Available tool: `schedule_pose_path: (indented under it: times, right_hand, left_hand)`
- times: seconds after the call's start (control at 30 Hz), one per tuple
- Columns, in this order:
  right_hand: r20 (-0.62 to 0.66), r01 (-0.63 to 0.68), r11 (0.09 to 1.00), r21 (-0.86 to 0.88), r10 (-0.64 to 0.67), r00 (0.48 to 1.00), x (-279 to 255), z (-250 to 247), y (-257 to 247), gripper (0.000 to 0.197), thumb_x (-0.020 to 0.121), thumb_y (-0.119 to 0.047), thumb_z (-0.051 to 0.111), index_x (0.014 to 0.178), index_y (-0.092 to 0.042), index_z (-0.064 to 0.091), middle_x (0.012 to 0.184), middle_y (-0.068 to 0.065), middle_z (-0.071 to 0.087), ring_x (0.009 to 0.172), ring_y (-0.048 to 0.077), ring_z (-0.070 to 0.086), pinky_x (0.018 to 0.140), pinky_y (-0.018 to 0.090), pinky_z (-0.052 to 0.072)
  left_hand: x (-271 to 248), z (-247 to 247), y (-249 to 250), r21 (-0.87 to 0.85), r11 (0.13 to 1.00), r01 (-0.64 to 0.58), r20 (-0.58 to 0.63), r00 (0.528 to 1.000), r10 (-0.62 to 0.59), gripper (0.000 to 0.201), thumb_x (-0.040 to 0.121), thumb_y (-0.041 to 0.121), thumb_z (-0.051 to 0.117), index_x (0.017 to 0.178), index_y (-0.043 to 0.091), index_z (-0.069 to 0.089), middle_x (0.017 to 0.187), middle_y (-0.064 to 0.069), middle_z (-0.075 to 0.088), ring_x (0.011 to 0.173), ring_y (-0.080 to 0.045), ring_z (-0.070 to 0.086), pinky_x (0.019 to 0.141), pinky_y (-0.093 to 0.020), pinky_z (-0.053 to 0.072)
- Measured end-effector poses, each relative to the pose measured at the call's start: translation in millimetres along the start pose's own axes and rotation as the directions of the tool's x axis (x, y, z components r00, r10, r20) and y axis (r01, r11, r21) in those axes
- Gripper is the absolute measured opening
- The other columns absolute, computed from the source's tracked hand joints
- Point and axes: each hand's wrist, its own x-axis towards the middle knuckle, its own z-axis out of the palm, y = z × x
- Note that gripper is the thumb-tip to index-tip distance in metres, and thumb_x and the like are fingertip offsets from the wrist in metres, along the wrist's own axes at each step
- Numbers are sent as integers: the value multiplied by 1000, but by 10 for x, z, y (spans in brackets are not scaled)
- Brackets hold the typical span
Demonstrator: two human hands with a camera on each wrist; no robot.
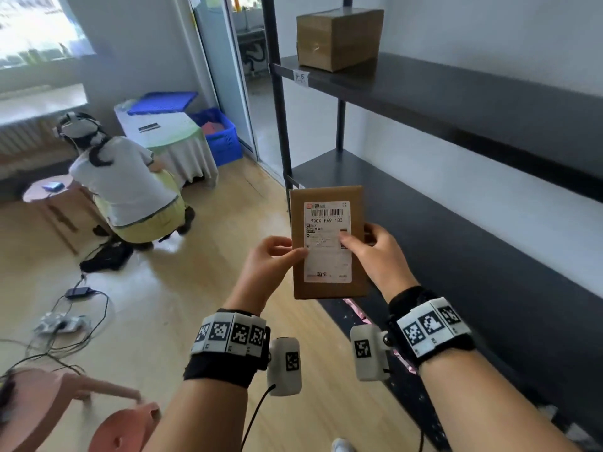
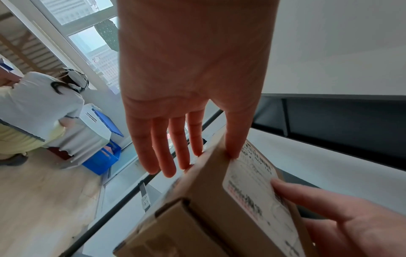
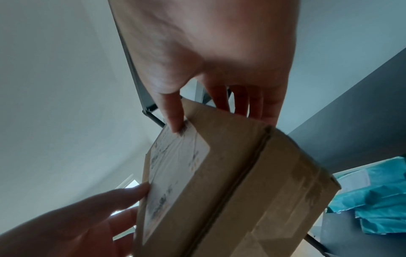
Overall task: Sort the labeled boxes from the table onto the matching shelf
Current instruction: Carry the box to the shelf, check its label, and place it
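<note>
A flat brown cardboard box (image 1: 328, 288) with a white barcode label faces me, held upright in front of the black shelf unit (image 1: 456, 102). My left hand (image 1: 287, 251) pinches its left edge, thumb on the label and fingers behind. My right hand (image 1: 359, 239) pinches the right edge the same way. In the left wrist view the box (image 2: 208, 217) fills the lower right, under my left hand (image 2: 197, 156). The right wrist view shows the box (image 3: 241, 173) and my right hand (image 3: 197, 118). A second brown box (image 1: 339, 37) stands on the upper shelf above a paper tag (image 1: 301, 78).
A person (image 1: 130, 187) crouches at the left by a covered table and a blue crate (image 1: 222, 135). Cables and a power strip (image 1: 62, 324) lie on the wooden floor. Pink stools (image 1: 124, 429) stand near my left arm. Teal bags (image 3: 373, 200) lie on a lower shelf.
</note>
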Motion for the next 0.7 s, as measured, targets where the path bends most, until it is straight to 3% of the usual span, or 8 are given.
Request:
schedule_pose_path:
  times: [0.17,0.27,0.33,0.47,0.6,0.7]
  right_hand:
    - [58,-26,1000,-11,26,998,727,342,-44,20,88,-37,69,103,-27,61,91,-14,66,82,1,64,60,14,47]
    - [68,-42,999,-26,44,997,1043,542,-43,20,89,-37,68,104,-26,60,89,-16,64,78,-2,62,52,8,45]
    - [69,-55,998,-43,58,996,1242,686,-46,20,90,-36,67,106,-25,60,90,-15,64,77,-3,61,49,6,44]
    - [19,-83,993,-80,85,996,1707,985,-62,30,89,-42,66,113,-24,62,103,-6,68,85,7,64,61,14,45]
    - [-105,-152,986,-73,144,984,2216,1344,-87,47,85,-50,65,120,-18,59,109,-4,69,92,13,67,76,28,53]
    - [-195,-243,970,-22,235,952,2506,1613,-116,48,84,-51,67,112,-15,55,103,0,68,89,16,68,79,36,57]
  left_hand:
    - [551,-166,-58,-53,998,30,-53,998,-33,37,92,22,68,128,15,61,107,-6,73,94,-13,69,72,-23,51]
    - [875,-291,-109,-105,993,50,-40,998,-55,43,92,18,67,134,19,59,107,-6,74,98,-17,71,82,-29,56]
    - [1138,-385,-124,-113,992,54,-29,998,-58,46,92,15,67,138,19,58,106,-5,75,96,-15,72,80,-28,58]
    - [1766,-592,-140,-76,996,44,20,999,-42,48,93,16,65,140,20,56,103,-1,75,88,-6,70,64,-15,54]
    - [2472,-835,-111,13,999,50,58,997,-51,55,91,24,69,141,14,50,116,-5,70,100,-16,67,79,-24,52]
    - [2966,-1018,-70,55,997,60,109,992,-66,41,89,21,69,127,10,55,114,-7,68,91,-13,65,68,-20,49]
